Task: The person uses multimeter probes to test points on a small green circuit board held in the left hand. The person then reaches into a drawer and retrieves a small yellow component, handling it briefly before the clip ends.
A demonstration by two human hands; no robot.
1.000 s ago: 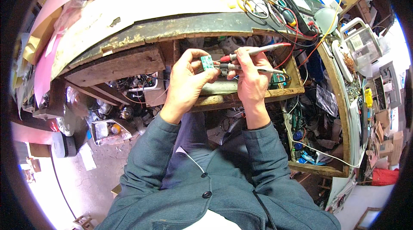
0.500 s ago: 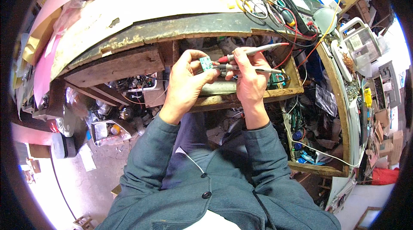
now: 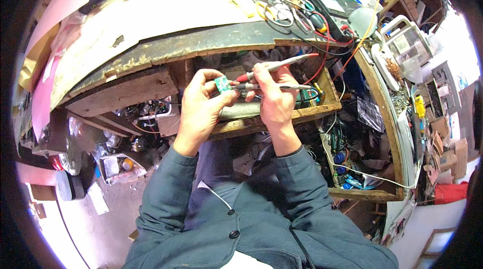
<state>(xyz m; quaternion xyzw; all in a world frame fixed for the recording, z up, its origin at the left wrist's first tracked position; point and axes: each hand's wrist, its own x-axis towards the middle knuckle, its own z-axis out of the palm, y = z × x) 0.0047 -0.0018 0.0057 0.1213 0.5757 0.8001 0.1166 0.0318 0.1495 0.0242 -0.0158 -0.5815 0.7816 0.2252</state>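
Observation:
Between the thumb and fingers of my left hand (image 3: 200, 110) is a small green circuit board (image 3: 222, 83). My right hand (image 3: 275, 98) grips two multimeter probes side by side, a red-tipped one (image 3: 297, 59) and a black-tipped one (image 3: 297, 87). Their tips point left at the board's right edge; whether they touch it is too small to tell. Both hands are over an open wooden drawer (image 3: 324, 105) holding wires and clutter. The probe leads run toward a black meter (image 3: 327, 7) among tangled cables on the bench.
A white-covered bench top (image 3: 176, 2) with a worn dark edge spans the back. A wooden side compartment (image 3: 382, 192) holds cables and small parts. Clear plastic cases (image 3: 402, 48) and cardboard scraps (image 3: 455, 156) crowd the right. A littered floor (image 3: 80, 223) lies at lower left.
The view has shifted slightly, so the hands and bench appear further left, with the hands a little lower. Both hands keep their hold on the board and probes.

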